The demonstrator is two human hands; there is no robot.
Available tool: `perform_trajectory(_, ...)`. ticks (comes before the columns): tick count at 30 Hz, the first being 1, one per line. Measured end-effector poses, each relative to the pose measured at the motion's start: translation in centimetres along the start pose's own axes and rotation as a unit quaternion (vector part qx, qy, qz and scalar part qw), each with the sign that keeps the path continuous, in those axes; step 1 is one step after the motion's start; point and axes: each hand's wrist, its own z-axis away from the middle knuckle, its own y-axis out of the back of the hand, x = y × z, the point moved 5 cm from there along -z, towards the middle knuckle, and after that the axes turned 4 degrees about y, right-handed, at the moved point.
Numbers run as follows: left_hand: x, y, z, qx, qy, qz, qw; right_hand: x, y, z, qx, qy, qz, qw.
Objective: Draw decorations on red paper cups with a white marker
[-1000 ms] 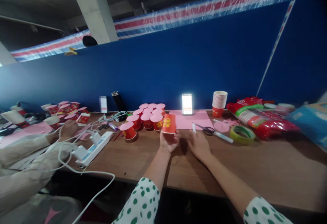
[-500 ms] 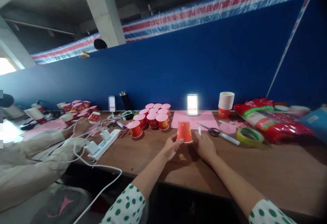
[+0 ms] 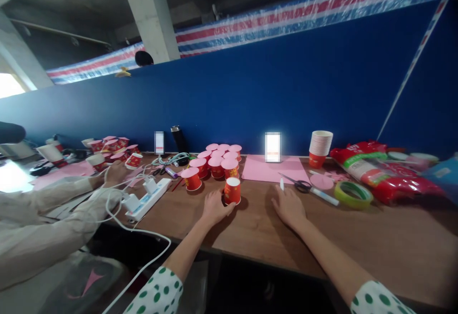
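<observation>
My left hand grips a red paper cup from the left side. The cup is turned upside down at the tabletop, its pale base facing up. Just behind it, several red cups stand inverted in a cluster, each with a pink paper disc on top. My right hand rests low over the table, fingers closed around a small white pointed thing; only its tip shows, the rest is hidden in the hand. Scissors and a white marker lie to its right.
Pink paper lies under a bright phone-like screen. To the right are stacked cups, a pink disc, a tape roll and a red bag. A co-worker's sleeves and a power strip are at left.
My left hand has moved left with the red cup, from between the hands to just in front of the cup cluster. My right hand has hardly moved.
</observation>
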Motion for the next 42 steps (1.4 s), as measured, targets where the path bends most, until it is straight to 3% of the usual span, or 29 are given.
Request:
perform_trajectory(5, 0.3, -0.5, -0.6, -0.048, -0.021, -0.244, 0.968, -0.3, 0.5, 0.0, -0.024, -0.002, -0.011, 1.000)
perform_trajectory(12, 0.8, -1.8, -1.0, -0.077, -0.042, -0.291, 0.953, -0.6, 1.0, 0.1, -0.027, -0.005, -0.019, 0.999)
perform_trajectory(24, 3.4, -5.3, -0.8, -0.116, -0.079, -0.203, 0.969, -0.5, 1.1, 0.1, -0.011, -0.002, -0.034, 0.999)
perform_trajectory(32, 2.9, -7.4, -1.7, -0.126, -0.076, -0.140, 0.979, -0.5, 1.3, 0.2, 0.003, 0.000, -0.054, 0.999)
perform_trajectory(37, 3.5, -7.4, -1.3, -0.122, -0.071, -0.059, 0.988, -0.1, 2.1, 0.2, 0.029, -0.005, -0.065, 0.997)
perform_trajectory(42, 3.1, -6.3, -0.7, -0.121, -0.069, 0.011, 0.990, 2.2, 3.6, -0.5, 0.056, -0.037, -0.051, 0.996)
